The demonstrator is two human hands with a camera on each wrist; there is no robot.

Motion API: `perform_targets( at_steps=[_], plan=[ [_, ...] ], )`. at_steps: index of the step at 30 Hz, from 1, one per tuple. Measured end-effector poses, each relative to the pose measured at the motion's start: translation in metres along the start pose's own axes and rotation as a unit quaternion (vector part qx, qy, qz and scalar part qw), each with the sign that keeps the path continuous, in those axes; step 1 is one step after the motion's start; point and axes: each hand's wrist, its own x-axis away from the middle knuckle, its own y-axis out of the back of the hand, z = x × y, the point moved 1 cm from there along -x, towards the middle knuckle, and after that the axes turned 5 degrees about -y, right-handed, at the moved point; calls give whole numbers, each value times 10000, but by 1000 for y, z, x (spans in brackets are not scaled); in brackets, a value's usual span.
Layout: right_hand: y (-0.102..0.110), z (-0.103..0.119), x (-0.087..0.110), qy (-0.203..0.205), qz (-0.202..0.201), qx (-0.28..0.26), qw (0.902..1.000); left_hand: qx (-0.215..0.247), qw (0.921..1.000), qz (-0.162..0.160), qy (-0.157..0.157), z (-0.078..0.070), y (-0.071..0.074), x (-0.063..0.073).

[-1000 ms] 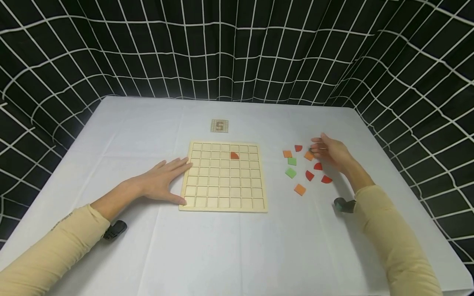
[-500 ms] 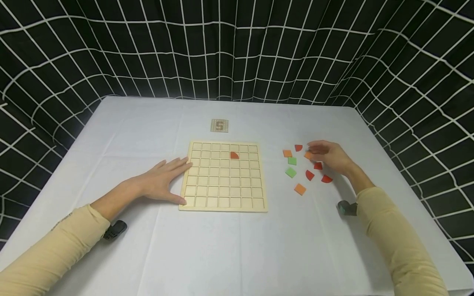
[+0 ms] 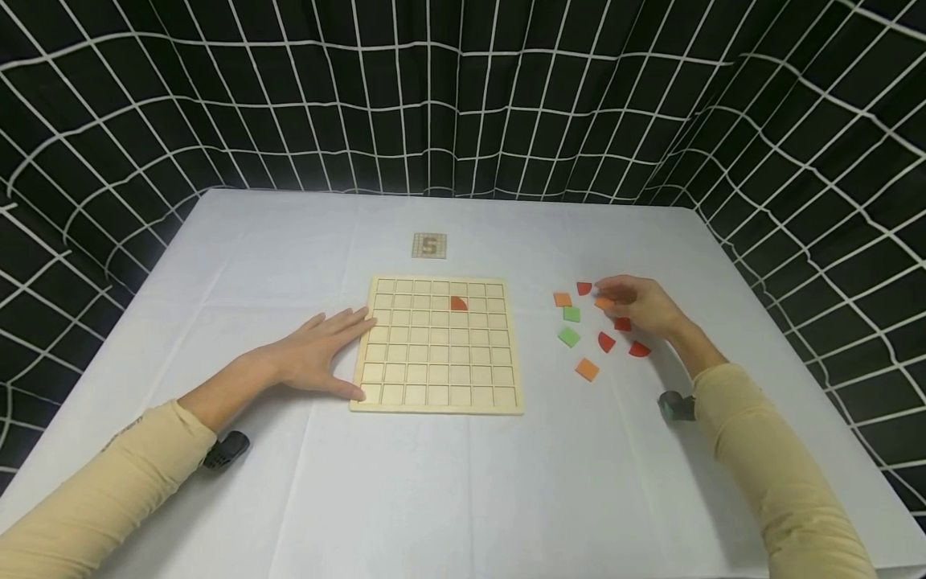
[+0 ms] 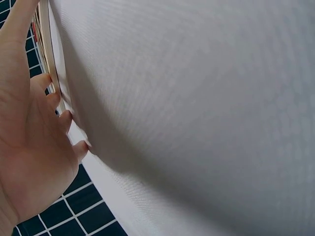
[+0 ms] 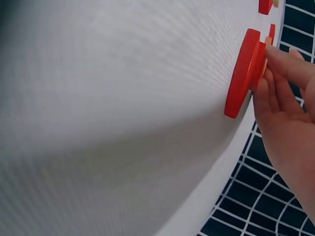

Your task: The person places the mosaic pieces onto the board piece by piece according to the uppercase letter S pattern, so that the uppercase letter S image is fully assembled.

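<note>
A pale wooden grid board [image 3: 405, 354] lies mid-table, with one red quarter-circle tile [image 3: 458, 303] in an upper cell. Spread over the board's left edge, my left hand [image 3: 318, 354] rests with straight fingers; in the left wrist view those fingers [image 4: 56, 101] touch the board's side. At the right, among loose tiles, my right hand [image 3: 644, 305] pinches an orange square tile [image 3: 604, 303] between thumb and fingers, low at the table. Its fingers partly cover that tile. Close to the hand in the right wrist view is a red tile [image 5: 242, 73].
Around the right hand lie more red quarter-circle tiles [image 3: 606, 342], green squares [image 3: 569, 336] and orange squares [image 3: 587, 369]. A small patterned card [image 3: 429, 245] sits behind the board. Dark curtains with a white grid [image 3: 448, 104] enclose the white table [image 3: 405, 490].
My right hand has come down and slightly left onto the orange square tile, its thumb and fingers closing around it. My left hand and the board have stayed in place.
</note>
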Motion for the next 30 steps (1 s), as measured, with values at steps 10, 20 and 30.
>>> perform_targets(
  at_steps=[10, 20, 30],
  plan=[
    [4, 5, -1, -150, 186, 280, 9993, -20, 10000, 0, -37, 0, 1, 0],
    [4, 10, -3, -234, 202, 593, 9978, -19, 10000, 13, -14, 2, -1, -1],
    [5, 2, 1, -217, -193, 750, 9968, -12, 10000, 6, -20, 1, -1, -2]
  ],
)
